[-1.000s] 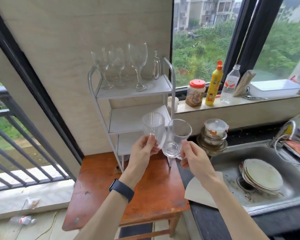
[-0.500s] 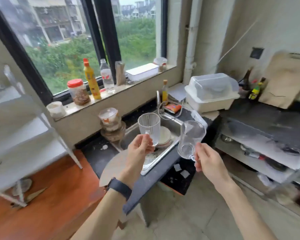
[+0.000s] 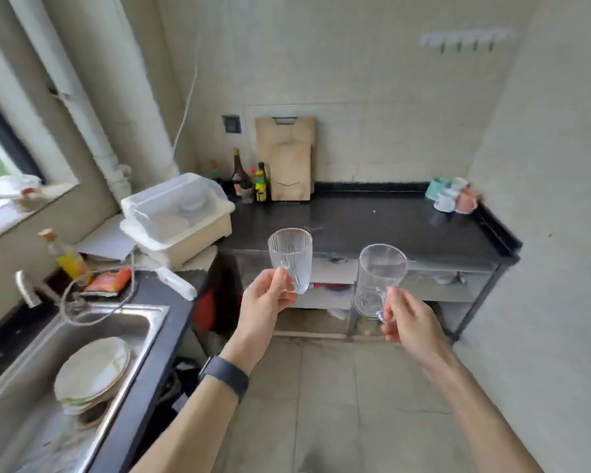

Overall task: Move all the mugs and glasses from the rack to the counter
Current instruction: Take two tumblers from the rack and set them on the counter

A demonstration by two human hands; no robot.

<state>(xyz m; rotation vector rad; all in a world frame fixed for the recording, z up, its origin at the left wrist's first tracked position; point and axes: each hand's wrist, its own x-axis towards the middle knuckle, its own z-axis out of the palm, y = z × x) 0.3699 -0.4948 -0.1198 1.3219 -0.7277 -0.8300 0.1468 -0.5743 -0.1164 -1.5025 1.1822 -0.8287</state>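
Clear ribbed glass [image 3: 292,254], left hand [image 3: 263,307] — handled mug [image 3: 379,271], right hand [image 3: 410,322].

Open counter ahead, clutter at its ends and corners.
The black counter [image 3: 372,223] lies bare across its middle and front edge, with open air between it and the ribbed glass [image 3: 292,254] in the left hand [image 3: 265,302] and the glass mug [image 3: 379,271] in the right hand [image 3: 408,315]. At the back left, bottles [image 3: 249,180] and leaning cutting boards [image 3: 289,165] crowd the surface; a lidded plastic box [image 3: 178,216] blocks the left end, and a cluster of cups [image 3: 452,199] fills the back right corner.
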